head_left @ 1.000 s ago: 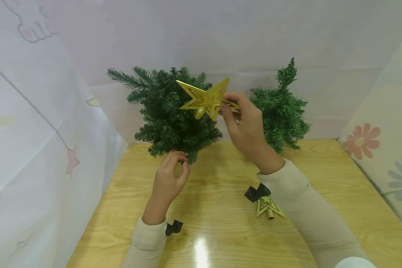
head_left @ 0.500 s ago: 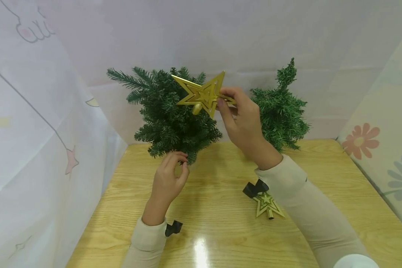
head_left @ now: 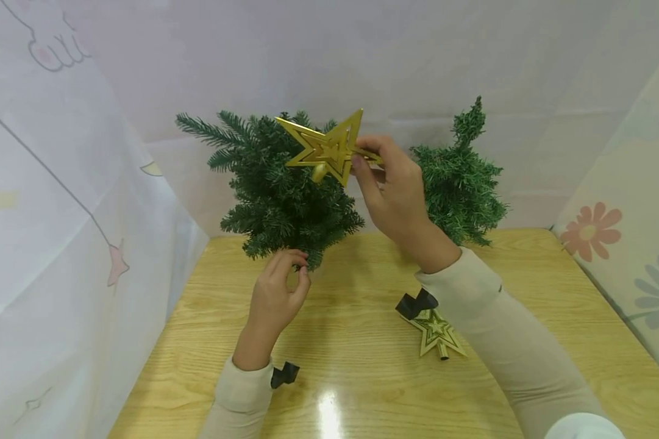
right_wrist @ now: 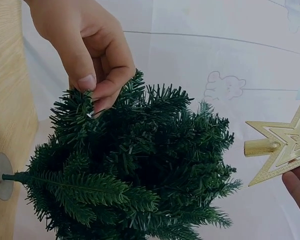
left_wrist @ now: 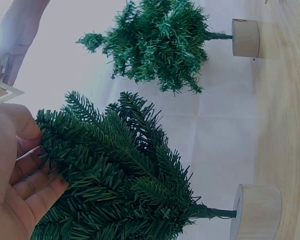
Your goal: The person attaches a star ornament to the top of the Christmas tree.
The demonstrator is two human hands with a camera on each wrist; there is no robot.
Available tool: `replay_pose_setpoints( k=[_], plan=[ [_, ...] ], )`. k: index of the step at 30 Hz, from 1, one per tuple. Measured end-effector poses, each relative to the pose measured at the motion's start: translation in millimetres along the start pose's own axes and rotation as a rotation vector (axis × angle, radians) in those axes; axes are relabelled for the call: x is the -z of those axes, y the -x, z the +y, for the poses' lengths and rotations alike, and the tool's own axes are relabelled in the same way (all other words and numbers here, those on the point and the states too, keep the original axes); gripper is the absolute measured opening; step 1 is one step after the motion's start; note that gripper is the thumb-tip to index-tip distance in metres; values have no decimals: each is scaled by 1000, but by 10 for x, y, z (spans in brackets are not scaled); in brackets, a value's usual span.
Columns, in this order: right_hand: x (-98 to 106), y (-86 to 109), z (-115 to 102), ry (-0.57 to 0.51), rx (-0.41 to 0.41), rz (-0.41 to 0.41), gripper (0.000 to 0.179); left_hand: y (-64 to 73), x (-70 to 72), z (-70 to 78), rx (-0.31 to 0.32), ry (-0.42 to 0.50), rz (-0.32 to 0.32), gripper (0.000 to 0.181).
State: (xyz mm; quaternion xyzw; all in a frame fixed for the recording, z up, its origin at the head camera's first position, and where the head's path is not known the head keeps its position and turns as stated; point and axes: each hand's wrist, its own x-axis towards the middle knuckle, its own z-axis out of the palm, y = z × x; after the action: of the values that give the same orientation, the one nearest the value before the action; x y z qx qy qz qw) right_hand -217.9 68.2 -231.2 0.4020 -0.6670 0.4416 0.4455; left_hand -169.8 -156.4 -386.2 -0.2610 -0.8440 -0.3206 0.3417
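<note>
My right hand (head_left: 397, 189) pinches one point of a gold star tree topper (head_left: 329, 151) between thumb and fingers. The star is tilted in front of the upper part of the left artificial Christmas tree (head_left: 282, 195). In the right wrist view, its hollow socket (right_wrist: 262, 147) points toward the treetop, with a gap between them. Low at the front of this tree, my left hand (head_left: 274, 296) pinches the tip of a branch (right_wrist: 72, 110) with thumb and fingers. The tree stands on a round wooden base (left_wrist: 260, 212).
A second, smaller Christmas tree (head_left: 463, 189) stands at the back right on its own wooden base (left_wrist: 246, 40). Another gold star topper (head_left: 438, 334) lies on the wooden table (head_left: 351, 341) beneath my right forearm. Printed cloth (head_left: 362, 61) hangs behind and at both sides.
My right hand has moved up and slightly left with the star, bringing it further over the left tree's top. My left hand stays on the branch.
</note>
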Motion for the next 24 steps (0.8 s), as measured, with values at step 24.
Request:
replay_pose_setpoints(
  k=[24],
  plan=[
    [-18, -213, -39, 21, 58, 37, 17, 9, -3, -2, -10, -10, -4, 7]
  ],
)
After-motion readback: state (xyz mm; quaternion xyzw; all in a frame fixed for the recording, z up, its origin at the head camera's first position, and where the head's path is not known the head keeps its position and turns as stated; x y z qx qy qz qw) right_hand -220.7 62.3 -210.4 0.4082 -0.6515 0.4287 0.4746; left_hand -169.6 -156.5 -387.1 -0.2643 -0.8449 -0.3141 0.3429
